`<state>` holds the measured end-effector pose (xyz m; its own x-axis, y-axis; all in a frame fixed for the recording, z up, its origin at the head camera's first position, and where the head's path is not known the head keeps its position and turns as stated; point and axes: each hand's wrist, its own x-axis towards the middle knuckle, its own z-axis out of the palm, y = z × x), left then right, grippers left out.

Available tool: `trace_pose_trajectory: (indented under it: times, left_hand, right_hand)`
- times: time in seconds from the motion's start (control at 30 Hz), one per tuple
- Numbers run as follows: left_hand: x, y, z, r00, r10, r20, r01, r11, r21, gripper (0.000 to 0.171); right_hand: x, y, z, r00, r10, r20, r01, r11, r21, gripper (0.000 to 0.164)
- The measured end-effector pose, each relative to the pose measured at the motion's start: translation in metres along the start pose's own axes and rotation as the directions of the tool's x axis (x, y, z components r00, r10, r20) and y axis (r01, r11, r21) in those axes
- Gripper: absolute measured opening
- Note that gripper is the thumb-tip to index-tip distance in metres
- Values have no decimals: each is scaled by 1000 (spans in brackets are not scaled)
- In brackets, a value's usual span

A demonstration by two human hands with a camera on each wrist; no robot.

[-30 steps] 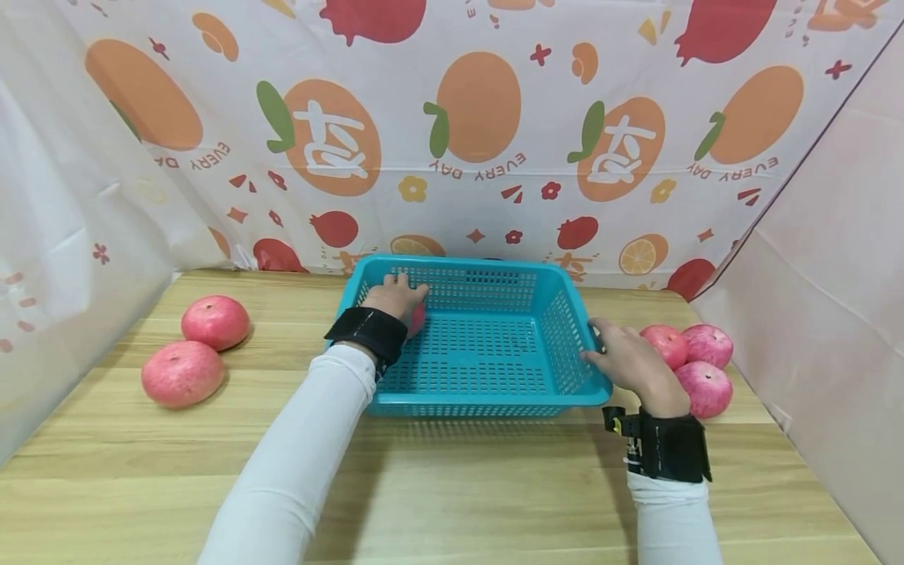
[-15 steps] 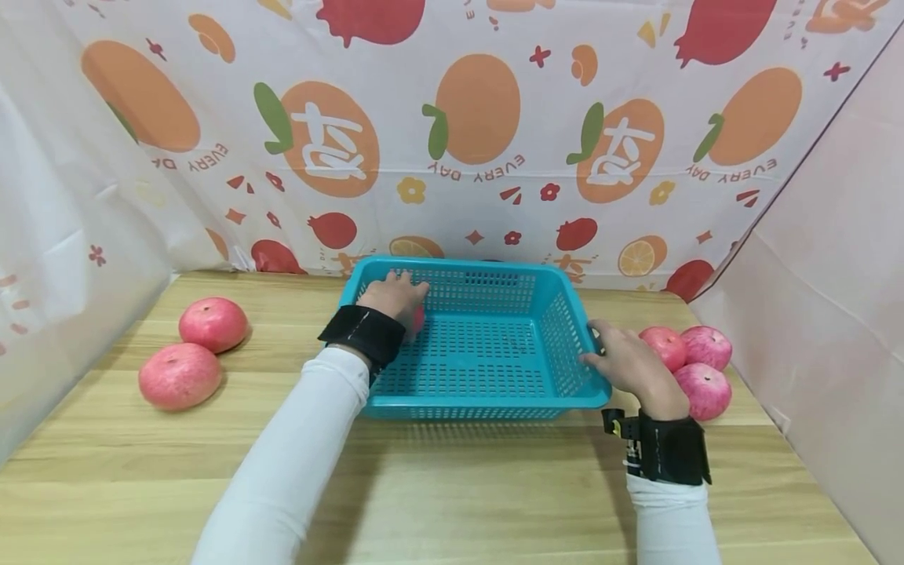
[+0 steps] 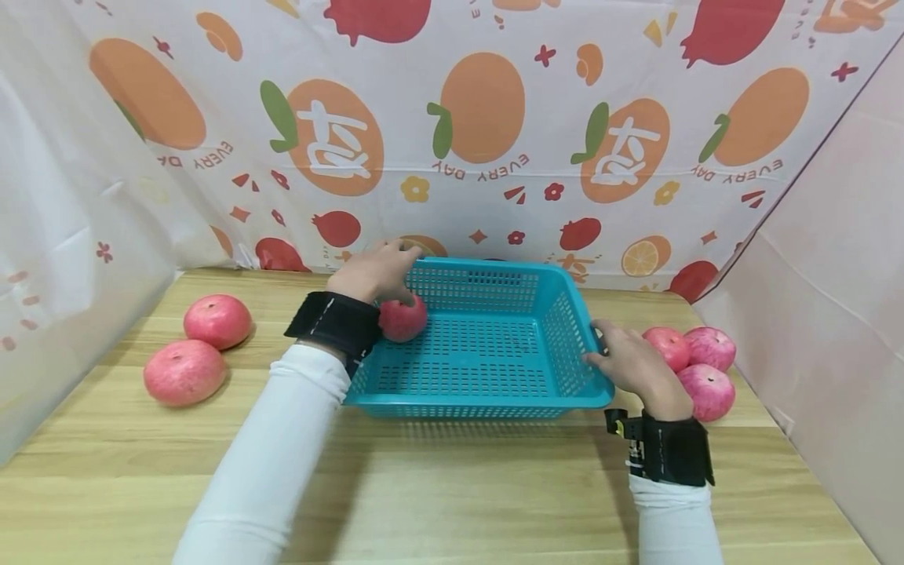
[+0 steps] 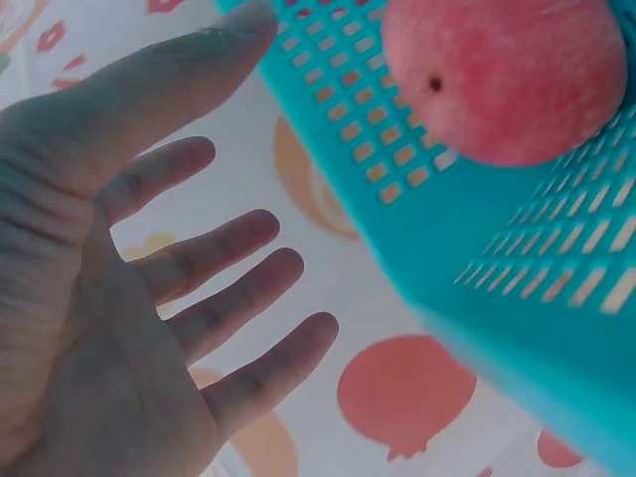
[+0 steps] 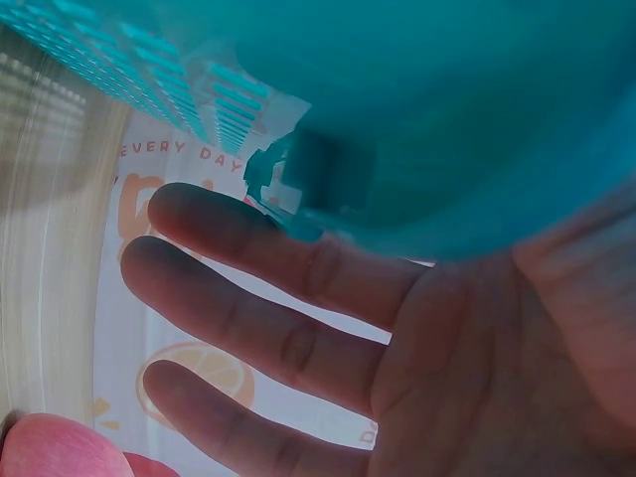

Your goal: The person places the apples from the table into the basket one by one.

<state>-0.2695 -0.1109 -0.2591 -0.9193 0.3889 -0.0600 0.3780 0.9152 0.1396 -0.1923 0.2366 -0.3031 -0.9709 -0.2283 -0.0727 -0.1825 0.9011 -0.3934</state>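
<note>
Blue basket (image 3: pixel 480 402) pinched by the right hand (image 3: pixel 631 362), the left hand (image 3: pixel 377 271) (fingers spread, holding nothing) should best avoid nudging the fruit (image 3: pixel 404 322).

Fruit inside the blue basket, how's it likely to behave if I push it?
The fruit would probably roll, since it looks rounded. It may be a little slippery, as its skin looks smooth. The walls of the basket should likely stop it, since they rise around it.

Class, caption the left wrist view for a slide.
Outstretched left hand beside a turquoise basket with a pink fruit inside.
</note>
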Motion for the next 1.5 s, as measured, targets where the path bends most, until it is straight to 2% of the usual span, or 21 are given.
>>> trace_pose_trajectory:
  times: [0.23, 0.47, 0.6, 0.83, 1.2, 1.5]
  left_hand:
    - [-6, -7, -6, 998, 19, -62, -20, 1000, -17, 66]
    - [-19, -18, -8, 994, -5, -108, 2, 1000, -25, 63]
    - [-22, -23, -10, 991, -6, -130, 1, 999, -42, 63]
    - [-29, -29, -10, 987, -8, -162, 4, 1000, -23, 57]
    - [-39, -37, -10, 986, -36, -162, 33, 999, -21, 58]
    - [-47, -53, -10, 985, -38, -169, 38, 999, -2, 57]
  right_hand:
    - [-2, 2, -1, 1000, 3, -2, -3, 1000, -9, 60]
    - [-1, 2, 0, 1000, -11, -5, 11, 1000, 2, 61]
    - [-2, 3, 1, 1000, -15, -20, 15, 1000, 5, 61]
    - [-2, 4, 1, 999, -24, -25, 24, 1000, 7, 61]
    - [-1, 3, 1, 1000, -22, -17, 22, 1000, 10, 61]
    - [-2, 2, 1, 999, -35, -33, 35, 999, 8, 60]
